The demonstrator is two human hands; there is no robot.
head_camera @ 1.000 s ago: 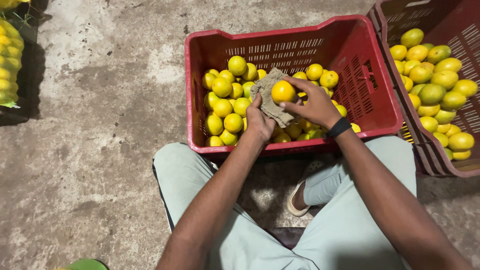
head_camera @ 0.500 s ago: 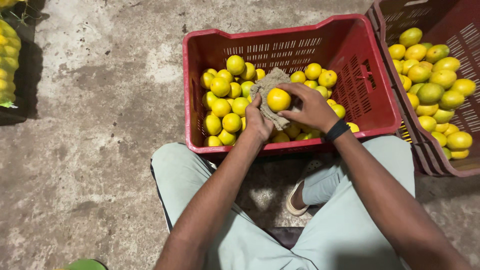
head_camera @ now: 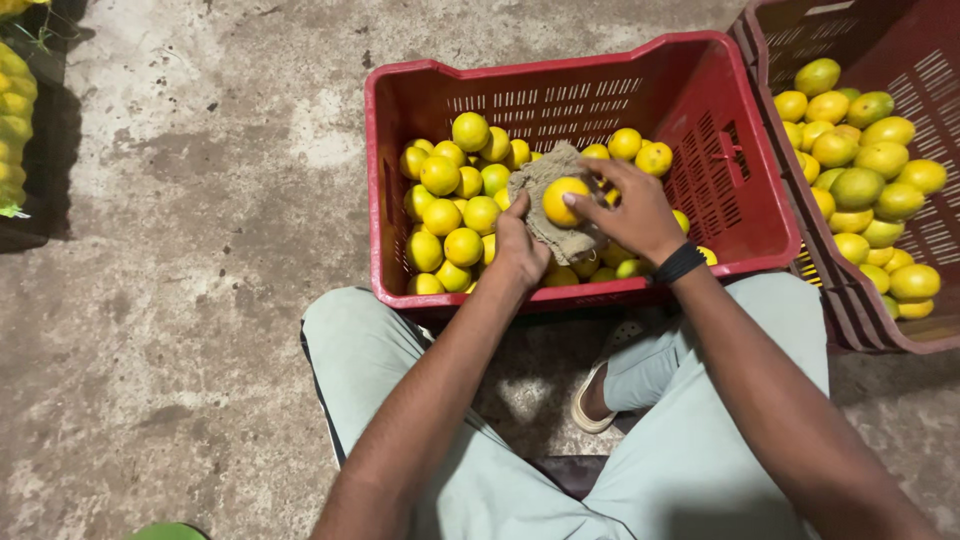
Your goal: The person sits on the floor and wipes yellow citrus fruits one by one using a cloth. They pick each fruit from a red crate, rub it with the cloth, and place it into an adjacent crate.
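Where concrete floor (head_camera: 180, 300) lies stained, red crate (head_camera: 700, 110)

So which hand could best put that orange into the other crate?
Probably the right hand: its fingers already grip the orange, and the second crate is on that side. The left hand holds the cloth.

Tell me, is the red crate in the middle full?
Partly full: the crate has yellow-green fruit low down, with bare walls above.

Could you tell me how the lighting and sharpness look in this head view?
Head view: even, soft light, no glare; the orange, cloth and both hands, left hand, right hand, are sharp; dark shadow sits under the legs and at the far left edge.
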